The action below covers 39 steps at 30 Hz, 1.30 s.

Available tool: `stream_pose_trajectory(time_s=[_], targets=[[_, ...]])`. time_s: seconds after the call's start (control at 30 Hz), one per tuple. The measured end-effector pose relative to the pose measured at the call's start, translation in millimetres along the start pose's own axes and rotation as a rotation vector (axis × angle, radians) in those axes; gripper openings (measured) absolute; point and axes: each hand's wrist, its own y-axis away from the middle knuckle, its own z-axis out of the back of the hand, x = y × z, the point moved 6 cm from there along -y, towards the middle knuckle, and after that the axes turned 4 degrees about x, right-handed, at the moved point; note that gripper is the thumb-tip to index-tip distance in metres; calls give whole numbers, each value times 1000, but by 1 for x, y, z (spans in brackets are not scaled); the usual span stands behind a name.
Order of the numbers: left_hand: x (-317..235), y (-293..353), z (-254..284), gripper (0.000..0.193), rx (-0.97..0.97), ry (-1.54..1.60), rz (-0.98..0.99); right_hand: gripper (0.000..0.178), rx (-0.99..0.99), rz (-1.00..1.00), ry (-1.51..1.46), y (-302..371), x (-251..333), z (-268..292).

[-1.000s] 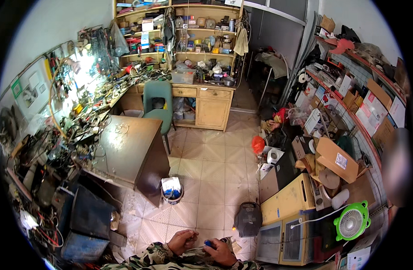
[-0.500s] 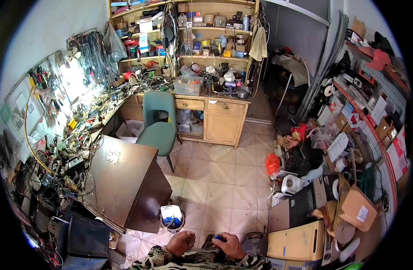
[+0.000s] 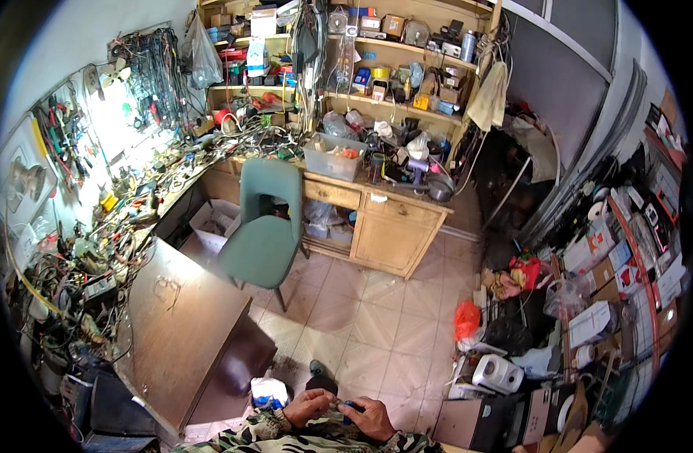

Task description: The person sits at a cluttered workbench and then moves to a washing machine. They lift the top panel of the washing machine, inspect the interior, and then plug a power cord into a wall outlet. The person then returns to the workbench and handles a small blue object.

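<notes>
My right hand [image 3: 371,418] is closed round a small dark blue object [image 3: 349,411], too small to name. Fingers bent into a pinch, my left hand [image 3: 307,408] almost meets it in front of my body. Whatever the left fingertips hold is too small to make out. Both forearms are in camouflage sleeves. My dark shoe [image 3: 318,368] shows on the tiles just beyond the hands. Left of them stands a bin [image 3: 269,393] with white and blue material in it.
A brown desk [image 3: 182,306] stands at the left, beside a workbench heaped with tools and cables [image 3: 139,181]. Ahead are a green chair [image 3: 263,234] and a wooden cabinet [image 3: 392,230]. Boxes, bags and a white appliance [image 3: 497,375] crowd the right side.
My hands have come closer together. The view has shifted forward, so the chair and cabinet look nearer, and a shoe now shows ahead of the hands.
</notes>
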Motion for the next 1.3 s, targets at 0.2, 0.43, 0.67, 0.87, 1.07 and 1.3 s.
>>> stream_pose_trajectory(time_s=[0.2, 0.43, 0.67, 0.87, 1.07, 1.3], targets=[[-103, -126, 12, 50, 175, -511, 33, 32, -199, 35, -50, -124, 20, 69], [-234, -183, -1, 45, 353, -494, 5, 35, -121, 33, -40, -248, 66, 109], [-279, -263, 74, 42, 146, -560, 20, 38, 299, 5, -62, -391, 79, 123], [-343, -313, 103, 37, -74, -394, -92, 36, 579, 102, 21, -515, 114, 139], [-385, -308, 145, 33, -327, -266, -279, 32, 741, 108, 107, -576, 206, 119], [-403, -291, 190, 29, -532, -105, -453, 29, 856, 200, 50, -627, 219, 52]])
